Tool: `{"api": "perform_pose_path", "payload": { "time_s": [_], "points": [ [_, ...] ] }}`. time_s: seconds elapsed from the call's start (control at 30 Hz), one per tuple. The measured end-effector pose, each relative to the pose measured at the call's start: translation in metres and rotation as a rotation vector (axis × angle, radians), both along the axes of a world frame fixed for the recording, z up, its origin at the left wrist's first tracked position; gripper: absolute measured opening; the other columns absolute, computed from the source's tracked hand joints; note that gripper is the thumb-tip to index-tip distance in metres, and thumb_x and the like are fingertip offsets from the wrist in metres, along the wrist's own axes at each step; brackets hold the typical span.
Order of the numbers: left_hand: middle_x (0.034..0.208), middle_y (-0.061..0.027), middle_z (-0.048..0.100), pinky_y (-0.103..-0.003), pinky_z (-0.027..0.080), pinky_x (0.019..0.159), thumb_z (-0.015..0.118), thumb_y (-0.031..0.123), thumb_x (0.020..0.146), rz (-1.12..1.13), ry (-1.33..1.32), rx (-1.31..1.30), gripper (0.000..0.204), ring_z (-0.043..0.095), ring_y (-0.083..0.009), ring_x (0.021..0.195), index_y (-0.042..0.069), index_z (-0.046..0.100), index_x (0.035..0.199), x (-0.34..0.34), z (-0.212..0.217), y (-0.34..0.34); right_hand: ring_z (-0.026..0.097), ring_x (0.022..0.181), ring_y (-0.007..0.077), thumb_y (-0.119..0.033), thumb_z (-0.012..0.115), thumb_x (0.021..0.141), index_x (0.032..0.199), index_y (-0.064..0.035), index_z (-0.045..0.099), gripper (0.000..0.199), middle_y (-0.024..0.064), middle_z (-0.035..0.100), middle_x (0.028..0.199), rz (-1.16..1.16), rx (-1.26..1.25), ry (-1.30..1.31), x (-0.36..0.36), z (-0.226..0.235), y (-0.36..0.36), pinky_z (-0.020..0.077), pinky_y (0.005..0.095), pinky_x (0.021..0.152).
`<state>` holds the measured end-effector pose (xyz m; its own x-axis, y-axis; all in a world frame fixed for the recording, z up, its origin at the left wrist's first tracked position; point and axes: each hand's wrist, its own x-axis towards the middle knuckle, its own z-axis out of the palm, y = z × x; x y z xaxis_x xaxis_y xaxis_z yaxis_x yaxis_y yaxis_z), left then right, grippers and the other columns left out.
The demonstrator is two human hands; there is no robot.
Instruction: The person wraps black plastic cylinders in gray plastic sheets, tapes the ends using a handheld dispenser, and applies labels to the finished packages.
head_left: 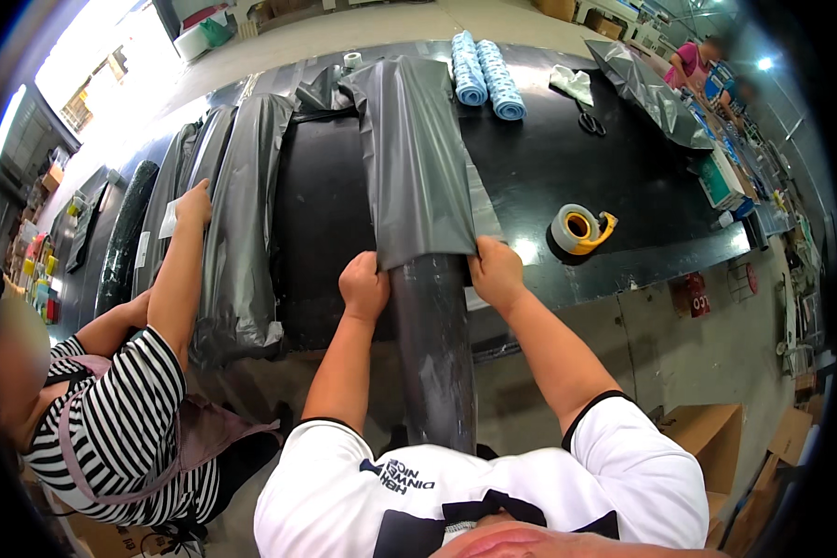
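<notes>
A grey plastic bag (pixel 414 158) lies along the black table in front of me, its open end toward me. Out of that end comes a thick dark roll (pixel 432 349), scuffed on its surface, reaching back to my body. My left hand (pixel 365 286) is closed on the left edge of the bag's mouth. On the opposite side, my right hand (pixel 498 272) grips the right edge with curled fingers. A strip of pale sheet (pixel 483 209) shows beside the bag, near my right hand.
The black table (pixel 567 167) holds a tape dispenser (pixel 581 230), scissors (pixel 591 121), a white cloth (pixel 572 84) and blue patterned rolls (pixel 500 84). Left, a co-worker in stripes (pixel 130 418) touches wrapped grey packages (pixel 242 214). Cardboard boxes (pixel 707 437) stand right; two people work farther off.
</notes>
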<state>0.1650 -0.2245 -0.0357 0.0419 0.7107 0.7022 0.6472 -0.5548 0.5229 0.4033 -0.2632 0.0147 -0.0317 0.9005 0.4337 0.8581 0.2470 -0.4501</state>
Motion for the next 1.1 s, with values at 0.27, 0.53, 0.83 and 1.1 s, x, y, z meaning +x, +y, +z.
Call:
{"api": "perform_pose_path", "payload": {
  "time_s": [0.27,0.53,0.83,1.1],
  "points": [
    [0.067,-0.0126,0.05,-0.043,0.043,0.058,0.061,0.002,0.06,-0.079,0.201,0.143,0.014,0.052,-0.0354,0.063,0.005,0.051,0.069,-0.022,0.045,-0.118,0.056,0.068,0.0374,-0.01,0.066,0.074,0.074,-0.0064,0.047,0.019,0.0128,0.054,0.07,0.182,0.107,0.015,0.009,0.009,-0.114,0.0436,0.047,0.059],
    [0.064,-0.0124,0.051,-0.043,0.044,0.056,0.066,0.016,0.056,-0.275,0.418,-0.066,0.018,0.053,-0.0338,0.061,0.007,0.052,0.064,-0.053,-0.001,-0.253,0.058,0.071,0.0399,-0.015,0.063,0.071,0.073,-0.0057,0.052,0.014,0.0178,0.058,0.072,0.312,-0.221,-0.028,0.035,-0.044,-0.236,0.0454,0.0506,0.062],
    [0.127,-0.0161,0.06,-0.04,0.047,0.096,0.06,0.03,0.084,-0.124,-0.151,-1.276,0.039,0.054,-0.0355,0.121,0.01,0.067,0.117,-0.035,-0.128,-0.279,0.065,0.09,0.0372,-0.017,0.066,0.073,0.092,0.0017,0.067,0.027,0.023,0.067,0.094,0.377,-0.927,0.251,0.025,-0.104,-0.235,0.0506,0.044,0.079],
    [0.09,-0.0226,0.066,-0.047,0.051,0.076,0.066,0.021,0.078,-0.154,0.203,-0.622,0.022,0.062,-0.0436,0.089,0.003,0.067,0.089,-0.004,0.027,-0.2,0.061,0.077,0.0123,0.0,0.056,0.087,0.101,0.0017,0.065,0.016,0.0059,0.067,0.085,0.21,-0.813,0.875,-0.003,-0.075,-0.177,0.051,0.0297,0.07]
  ]
}}
